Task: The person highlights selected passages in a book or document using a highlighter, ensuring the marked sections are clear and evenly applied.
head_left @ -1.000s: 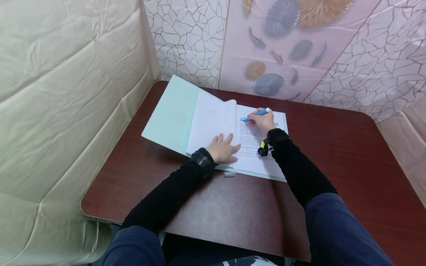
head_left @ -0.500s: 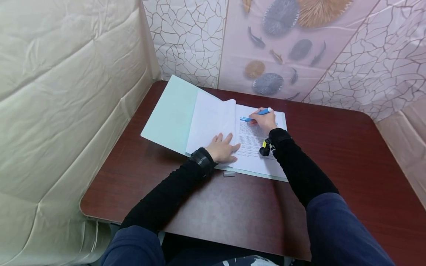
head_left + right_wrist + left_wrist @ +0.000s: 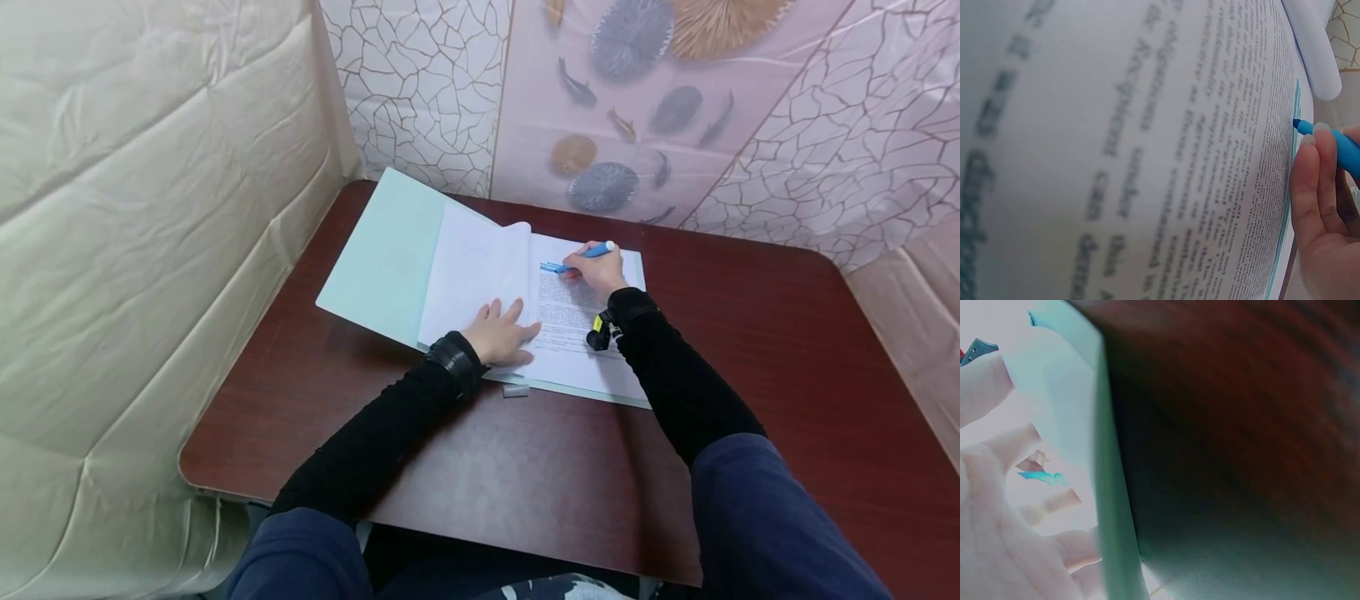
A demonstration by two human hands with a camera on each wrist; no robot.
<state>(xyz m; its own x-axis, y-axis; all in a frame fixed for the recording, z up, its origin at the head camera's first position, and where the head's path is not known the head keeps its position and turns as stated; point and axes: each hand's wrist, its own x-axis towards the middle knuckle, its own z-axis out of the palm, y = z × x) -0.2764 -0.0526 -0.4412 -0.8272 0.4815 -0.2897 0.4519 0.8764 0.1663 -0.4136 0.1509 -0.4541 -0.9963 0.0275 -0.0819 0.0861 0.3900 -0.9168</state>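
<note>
My right hand (image 3: 598, 272) pinches a blue highlighter marker (image 3: 600, 249) near the top of a printed page (image 3: 562, 310). In the right wrist view the marker's dark blue tip (image 3: 1297, 123) is right at the paper, by blue strokes (image 3: 1298, 94) along the text. My left hand (image 3: 501, 335), fingers spread, rests across the lower part of the turned-over white sheets (image 3: 472, 262) and the edge of the printed page. These papers lie in an opened pale green folder (image 3: 386, 258). In the left wrist view the left hand (image 3: 997, 512) shows beside the folder's edge (image 3: 1110, 475).
A small grey piece (image 3: 516, 391) lies on the dark brown table (image 3: 525, 467) just in front of the folder. Cream padded fabric (image 3: 165, 208) hangs along the left side, and a patterned covering (image 3: 420, 92) stands behind the table.
My right hand and the marker have slid slightly to the right along the top lines, and the blue stroke behind the tip is longer. The left hand has stayed in place.
</note>
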